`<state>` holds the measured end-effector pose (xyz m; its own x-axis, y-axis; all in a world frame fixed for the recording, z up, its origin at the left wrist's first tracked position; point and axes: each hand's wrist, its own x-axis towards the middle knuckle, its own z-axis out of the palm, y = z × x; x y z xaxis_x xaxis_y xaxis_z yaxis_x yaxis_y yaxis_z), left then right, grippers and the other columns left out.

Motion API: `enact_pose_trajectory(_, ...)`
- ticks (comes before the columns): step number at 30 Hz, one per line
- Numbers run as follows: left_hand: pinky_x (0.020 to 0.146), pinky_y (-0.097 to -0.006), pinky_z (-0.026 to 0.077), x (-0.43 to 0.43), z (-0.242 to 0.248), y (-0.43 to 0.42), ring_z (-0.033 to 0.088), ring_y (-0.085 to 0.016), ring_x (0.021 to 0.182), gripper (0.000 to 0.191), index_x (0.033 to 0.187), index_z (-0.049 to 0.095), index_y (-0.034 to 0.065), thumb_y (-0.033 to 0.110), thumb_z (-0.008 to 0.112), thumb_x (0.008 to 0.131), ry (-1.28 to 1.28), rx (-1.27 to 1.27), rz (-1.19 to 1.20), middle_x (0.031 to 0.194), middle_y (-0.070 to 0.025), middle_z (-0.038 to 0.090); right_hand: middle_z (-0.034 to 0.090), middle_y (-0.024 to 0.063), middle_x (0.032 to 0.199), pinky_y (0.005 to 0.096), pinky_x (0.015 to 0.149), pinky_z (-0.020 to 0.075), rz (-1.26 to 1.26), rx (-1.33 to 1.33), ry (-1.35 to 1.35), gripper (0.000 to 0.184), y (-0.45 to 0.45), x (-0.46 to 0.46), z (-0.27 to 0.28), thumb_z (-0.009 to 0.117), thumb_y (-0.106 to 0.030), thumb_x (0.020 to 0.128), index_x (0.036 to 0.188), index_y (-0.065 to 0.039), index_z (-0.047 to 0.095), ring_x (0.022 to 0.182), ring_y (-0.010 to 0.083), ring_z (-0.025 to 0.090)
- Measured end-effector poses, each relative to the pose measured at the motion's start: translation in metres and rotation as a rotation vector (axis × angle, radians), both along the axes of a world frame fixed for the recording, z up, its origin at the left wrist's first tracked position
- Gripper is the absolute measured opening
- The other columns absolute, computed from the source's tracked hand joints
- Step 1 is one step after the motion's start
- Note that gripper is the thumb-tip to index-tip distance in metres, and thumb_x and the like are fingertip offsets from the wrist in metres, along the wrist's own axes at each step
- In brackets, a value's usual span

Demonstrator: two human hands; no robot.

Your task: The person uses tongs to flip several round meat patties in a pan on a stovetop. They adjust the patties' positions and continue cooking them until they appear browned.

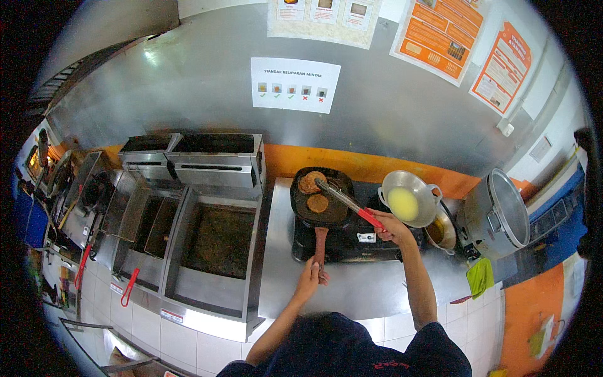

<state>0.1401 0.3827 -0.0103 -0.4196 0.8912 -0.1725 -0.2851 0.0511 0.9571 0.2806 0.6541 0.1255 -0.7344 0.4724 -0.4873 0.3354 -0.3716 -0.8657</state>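
A black square frying pan (337,212) sits on the left burner of a black gas stove (301,247). Two browned patties lie in it, an upper patty (308,183) and a lower patty (317,203). My left hand (311,278) grips the pan's brown handle (321,240). My right hand (391,226) holds metal tongs with red grips (346,200), their tips at the upper patty's right edge. Whether the tips pinch the patty, I cannot tell.
Right of the pan stands a metal wok with yellow liquid (403,204); beside it is a smaller pan of dark oil (441,228). A tall metal pot (494,221) and a green cloth (479,278) are farther right. Steel deep fryers (172,287) stand at left.
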Motion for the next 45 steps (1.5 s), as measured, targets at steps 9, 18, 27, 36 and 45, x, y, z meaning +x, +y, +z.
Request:
enact_pose_trajectory(9,0.057,-0.0290,0.053,-0.001,0.000,0.001,0.063,-0.018,0.065,0.045,0.137,0.028,0.0017,0.029,0.031,0.103,-0.042,0.001,-0.017,0.083,-0.0144,0.062,0.055,0.0027,0.067,0.0183,0.034,0.0301,0.041,0.001,-0.084,0.044,0.023,-0.004,0.016,0.043,-0.016,0.096,0.139,-0.014,0.038,0.040,0.0048,0.037)
enact_pose_trajectory(18,0.058,-0.0282,0.052,0.000,-0.012,0.001,0.062,-0.017,0.061,0.043,0.136,0.030,0.0025,0.030,0.032,0.103,0.030,-0.009,0.003,0.081,-0.0120,0.062,0.058,0.0027,0.076,0.0158,0.035,0.0271,0.220,0.111,-0.226,0.034,0.062,-0.031,0.069,0.047,-0.012,0.093,0.126,-0.015,0.056,0.045,0.0031,0.038)
enact_pose_trajectory(27,0.055,-0.0281,0.050,0.001,-0.027,0.006,0.060,-0.016,0.055,0.042,0.134,0.032,0.0027,0.030,0.031,0.103,-0.063,0.034,0.035,0.077,-0.0111,0.063,0.043,-0.0071,0.060,0.0143,0.032,0.0232,0.357,0.127,-0.286,0.029,0.089,-0.070,0.102,0.050,-0.020,0.096,0.123,-0.012,0.058,0.040,0.0000,0.031)
enact_pose_trajectory(36,0.053,-0.0281,0.052,0.000,-0.026,0.006,0.063,-0.016,0.061,0.042,0.133,0.036,0.0030,0.032,0.032,0.102,-0.003,0.076,0.061,0.078,-0.0100,0.063,0.041,-0.0086,0.057,0.0142,0.030,0.0204,0.454,0.098,-0.541,0.022,0.096,-0.136,0.120,0.056,-0.032,0.093,0.097,-0.011,0.061,0.038,-0.0006,0.030)
enact_pose_trajectory(45,0.055,-0.0285,0.052,-0.001,-0.025,0.004,0.062,-0.016,0.057,0.046,0.133,0.034,0.0016,0.035,0.032,0.102,0.013,-0.005,0.015,0.080,-0.0112,0.064,0.044,-0.0057,0.057,0.0139,0.030,0.0220,0.630,0.346,-0.746,0.036,0.100,-0.185,0.143,0.070,-0.044,0.081,0.082,-0.010,0.058,0.037,-0.0009,0.028)
